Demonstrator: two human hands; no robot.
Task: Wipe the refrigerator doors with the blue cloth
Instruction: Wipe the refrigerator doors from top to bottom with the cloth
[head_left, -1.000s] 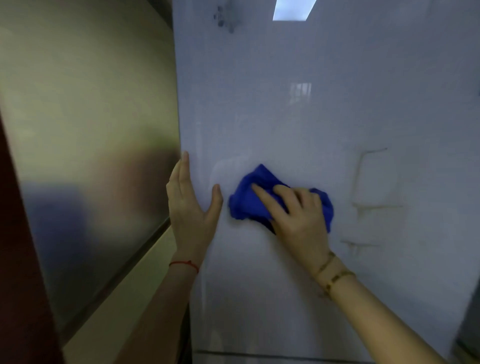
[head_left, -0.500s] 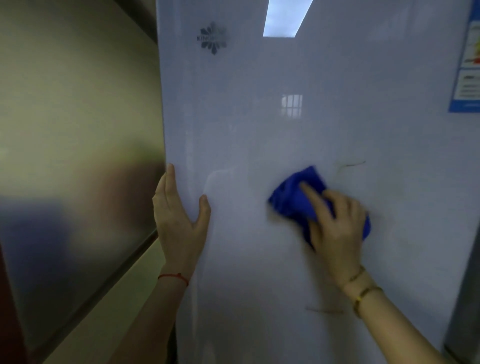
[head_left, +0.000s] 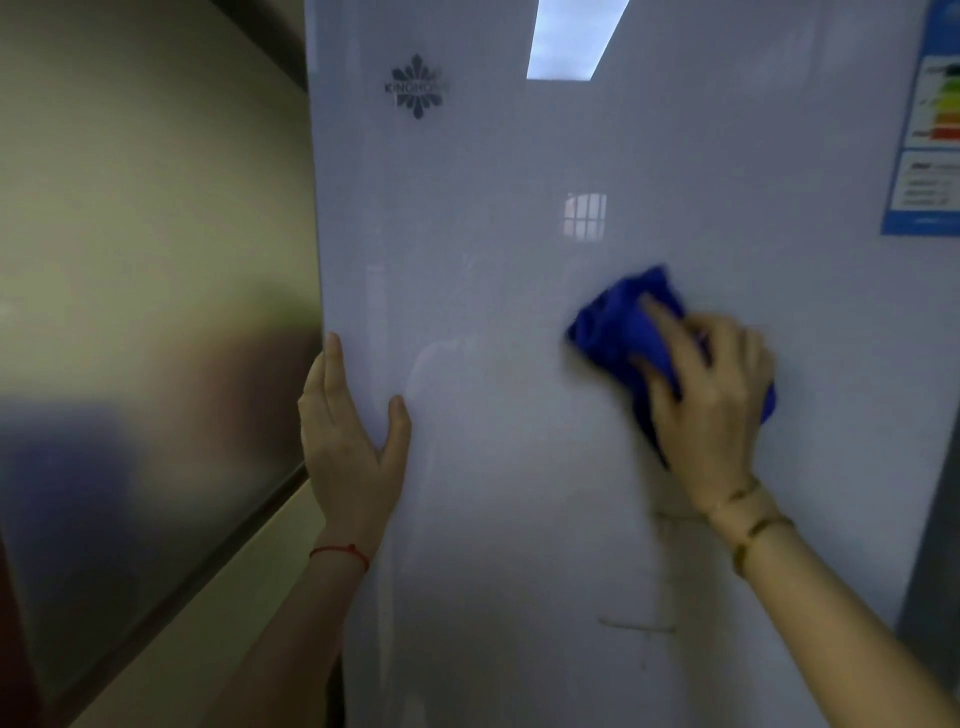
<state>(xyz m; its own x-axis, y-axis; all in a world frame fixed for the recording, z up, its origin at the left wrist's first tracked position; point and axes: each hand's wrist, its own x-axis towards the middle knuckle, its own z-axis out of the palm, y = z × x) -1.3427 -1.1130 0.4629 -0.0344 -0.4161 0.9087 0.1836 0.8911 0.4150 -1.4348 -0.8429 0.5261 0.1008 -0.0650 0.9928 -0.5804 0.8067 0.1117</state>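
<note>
A glossy white refrigerator door (head_left: 519, 260) fills most of the view. The crumpled blue cloth (head_left: 618, 327) is pressed flat against it right of centre by my right hand (head_left: 711, 395), whose fingers spread over the cloth. My left hand (head_left: 353, 441) grips the door's left edge, thumb on the front face and fingers wrapped around the side. Faint brown streaks (head_left: 639, 626) show on the door below my right wrist.
A dark logo (head_left: 417, 87) sits at the door's upper left and a blue energy label (head_left: 927, 135) at its upper right. A brushed metal panel (head_left: 156, 312) stands to the left of the door. A grey edge (head_left: 930, 571) borders the door's right side.
My right hand slid the blue cloth to the right and slightly up across the door, over the brown marks. My left hand stayed on the door's left edge. The view tilted up.
</note>
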